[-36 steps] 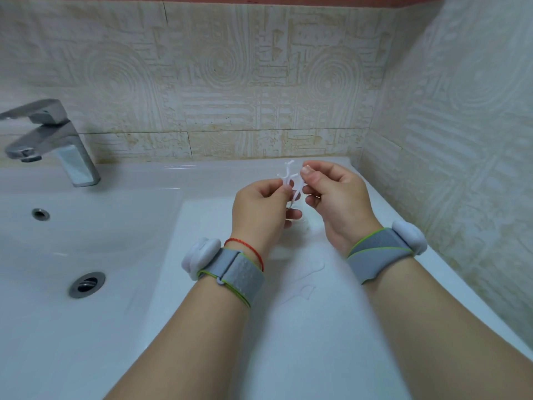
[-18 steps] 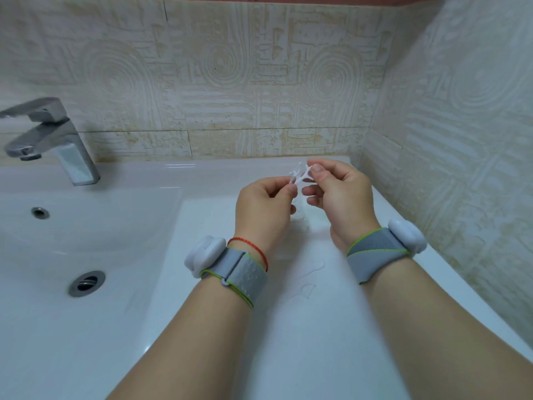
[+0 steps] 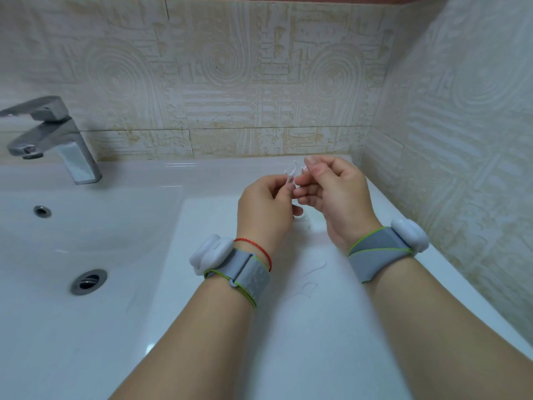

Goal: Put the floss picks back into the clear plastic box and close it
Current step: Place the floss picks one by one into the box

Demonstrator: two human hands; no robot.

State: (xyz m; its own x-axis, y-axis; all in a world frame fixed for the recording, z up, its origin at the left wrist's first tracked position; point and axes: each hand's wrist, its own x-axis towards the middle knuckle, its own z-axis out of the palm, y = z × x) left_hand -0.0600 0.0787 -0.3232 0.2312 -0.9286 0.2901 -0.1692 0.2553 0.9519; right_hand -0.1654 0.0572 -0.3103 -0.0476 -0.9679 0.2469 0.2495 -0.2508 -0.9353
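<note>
Both hands are up over the white surface's point(image 3: 219, 327) back right corner, left hand point(image 3: 265, 209) and right hand point(image 3: 337, 197) pinching upright white plastic floss picks point(image 3: 290, 173), directly above a faint shape, likely the clear plastic box point(image 3: 302, 223), while loose white picks point(image 3: 313, 269) lie between the wrists.

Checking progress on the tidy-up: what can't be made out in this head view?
Head view:
- Clear plastic box: only a faint edge, likely its, shows below the hands, which hide the rest.
- Count of floss picks pinched by left hand and right hand: fingers cover them.
- Loose picks on the counter: white on white, too faint to count.
</note>
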